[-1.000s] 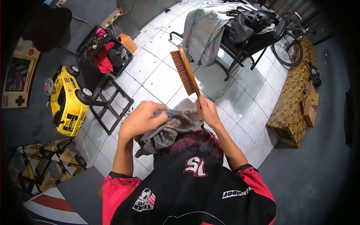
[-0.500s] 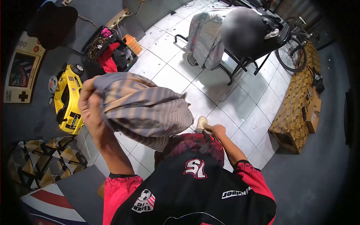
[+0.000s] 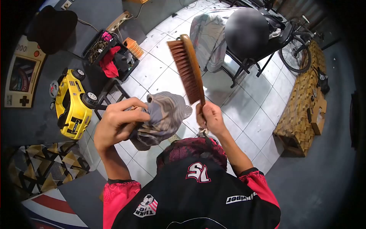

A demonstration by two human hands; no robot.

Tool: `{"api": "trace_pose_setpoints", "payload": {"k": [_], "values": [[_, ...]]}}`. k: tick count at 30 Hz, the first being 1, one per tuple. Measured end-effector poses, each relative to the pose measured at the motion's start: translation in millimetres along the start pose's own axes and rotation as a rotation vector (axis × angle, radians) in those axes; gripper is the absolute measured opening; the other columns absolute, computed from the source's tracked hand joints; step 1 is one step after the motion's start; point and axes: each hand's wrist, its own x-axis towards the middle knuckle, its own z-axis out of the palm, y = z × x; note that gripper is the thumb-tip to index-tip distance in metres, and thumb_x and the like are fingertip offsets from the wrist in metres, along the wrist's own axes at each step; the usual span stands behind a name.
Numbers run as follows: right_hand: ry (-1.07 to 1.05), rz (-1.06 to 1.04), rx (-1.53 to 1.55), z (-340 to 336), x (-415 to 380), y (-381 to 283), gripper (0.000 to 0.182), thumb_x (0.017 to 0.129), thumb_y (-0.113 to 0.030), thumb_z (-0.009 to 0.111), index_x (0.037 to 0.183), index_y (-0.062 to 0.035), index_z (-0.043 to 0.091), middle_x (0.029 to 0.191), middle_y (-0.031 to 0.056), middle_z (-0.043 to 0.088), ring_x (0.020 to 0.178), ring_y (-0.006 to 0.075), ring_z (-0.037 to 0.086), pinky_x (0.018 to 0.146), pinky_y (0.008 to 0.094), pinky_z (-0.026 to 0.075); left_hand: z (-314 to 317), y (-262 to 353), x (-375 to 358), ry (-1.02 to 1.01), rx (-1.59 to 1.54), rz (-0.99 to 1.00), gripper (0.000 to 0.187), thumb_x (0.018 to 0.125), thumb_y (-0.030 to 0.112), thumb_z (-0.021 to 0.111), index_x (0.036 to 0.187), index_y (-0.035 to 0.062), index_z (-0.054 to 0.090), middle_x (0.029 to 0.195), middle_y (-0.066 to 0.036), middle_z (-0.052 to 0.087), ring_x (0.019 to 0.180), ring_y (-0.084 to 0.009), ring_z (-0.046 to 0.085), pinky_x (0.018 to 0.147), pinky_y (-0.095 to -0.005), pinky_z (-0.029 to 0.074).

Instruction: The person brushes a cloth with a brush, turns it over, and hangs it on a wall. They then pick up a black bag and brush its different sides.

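Observation:
In my left hand [image 3: 122, 120] is a bunched grey and tan striped cloth [image 3: 162, 118], with the fingers wrapped round its left side. My right hand [image 3: 211, 119] grips the handle of a wooden brush [image 3: 194, 68]. The brush is raised nearly upright, its reddish-brown bristles facing left. Its lower end is just to the right of the cloth, and the two look apart. Both hands are in front of my black and pink shirt.
A yellow toy car [image 3: 72, 103] is on the left, below a black crate [image 3: 127, 63] of odds and ends. A person leans at a dark bench at the top. A bicycle [image 3: 295, 55] and a long woven box [image 3: 299, 110] are on the right.
The brush has come up into view in my right hand, which was low by my lap. The cloth is now more bunched and my left hand has moved lower and to the right.

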Motion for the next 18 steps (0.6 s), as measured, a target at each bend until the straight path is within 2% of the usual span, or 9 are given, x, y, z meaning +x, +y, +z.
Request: {"api": "trace_pose_setpoints", "payload": {"k": [3,5,6,9,11,12,13,15,18], "values": [[-0.161,-0.059,0.069,30.7,-1.3,-12.1,0.032,0.096,-0.03,0.045,0.095,0.0005,0.052,0.06,0.0012,0.049,0.047,0.0058,0.042,0.044,0.0197,0.034,0.2,-2.0,-4.4,0.041,0.045,0.044,0.022,0.065,-0.013,0.055,0.081,0.0008,0.061,0.084,-0.013,0.058,0.067,-0.0268,0.057,0.062,-0.0281,0.046],[-0.237,0.101,0.052,27.0,-1.9,7.8,0.029,0.095,-0.028,0.046,0.098,-0.0001,0.053,0.062,0.0012,0.051,0.047,0.0055,0.043,0.044,0.0197,0.034,-2.5,3.1,-7.9,0.119,0.087,0.023,0.017,0.072,-0.013,0.053,0.078,0.0011,0.061,0.083,-0.013,0.058,0.069,-0.0252,0.057,0.061,-0.027,0.045],[-0.233,0.275,-0.035,22.2,-0.7,13.0,0.03,0.095,-0.028,0.047,0.092,-0.0005,0.057,0.063,0.0006,0.052,0.048,0.0064,0.044,0.046,0.0207,0.037,-3.7,4.4,-11.2,0.168,0.106,0.005,0.017,0.073,-0.013,0.053,0.078,0.0012,0.061,0.082,-0.013,0.058,0.069,-0.0247,0.057,0.061,-0.0265,0.045],[-0.201,0.343,-0.441,-39.7,-8.3,107.1,0.036,0.09,-0.035,0.054,0.087,0.0002,0.061,0.069,0.0058,0.061,0.054,0.0147,0.056,0.051,0.0266,0.044,-5.6,1.3,-21.9,0.368,0.124,0.019,0.015,0.077,-0.01,0.052,0.074,0.0008,0.061,0.082,-0.014,0.058,0.07,-0.0204,0.056,0.061,-0.0242,0.042],[-0.161,0.631,-1.178,-89.9,-30.4,160.7,0.039,0.083,-0.04,0.059,0.088,-0.0013,0.065,0.081,0.0142,0.066,0.069,0.0283,0.064,0.061,0.0376,0.049,-7.6,-3.8,-29.1,0.545,0.135,0.062,0.014,0.078,-0.01,0.052,0.074,0.0003,0.061,0.082,-0.015,0.059,0.069,-0.019,0.055,0.062,-0.0235,0.041],[-0.088,0.714,-1.309,-103.0,-47.3,168.9,0.04,0.082,-0.04,0.059,0.09,-0.0017,0.065,0.085,0.0174,0.065,0.076,0.0328,0.063,0.065,0.0418,0.049,-8.5,-6.7,-29.1,0.616,0.16,0.102,0.016,0.079,-0.01,0.05,0.073,-0.0002,0.06,0.085,-0.016,0.059,0.069,-0.0178,0.053,0.062,-0.0225,0.04],[-0.01,0.797,-1.438,-115.2,-66.4,176.0,0.04,0.08,-0.04,0.059,0.092,-0.0021,0.065,0.089,0.0206,0.065,0.082,0.0372,0.062,0.068,0.0459,0.049,-9.5,-8.3,-31.8,0.657,0.15,0.058,0.02,0.081,-0.01,0.048,0.072,0.0007,0.062,0.085,-0.016,0.058,0.068,-0.0176,0.053,0.061,-0.0224,0.039],[0.083,0.869,-1.551,-138.5,-91.6,189.8,0.04,0.081,-0.04,0.057,0.084,-0.0007,0.066,0.08,0.0216,0.064,0.077,0.0367,0.063,0.071,0.0459,0.05,-11.2,-12.9,-32.4,0.627,0.167,0.084,0.022,0.082,-0.009,0.048,0.071,0.0015,0.064,0.084,-0.014,0.057,0.067,-0.0172,0.053,0.06,-0.0227,0.039],[0.189,0.832,-1.529,-152.9,-102.1,179.0,0.036,0.082,-0.035,0.056,0.084,-0.001,0.066,0.08,0.0213,0.064,0.073,0.0377,0.063,0.068,0.0459,0.05,-9.1,-11.9,-33.7,0.482,0.141,0.023,0.025,0.085,-0.006,0.047,0.065,0.0005,0.06,0.085,-0.014,0.055,0.072,-0.0189,0.051,0.064,-0.0245,0.037]]}}
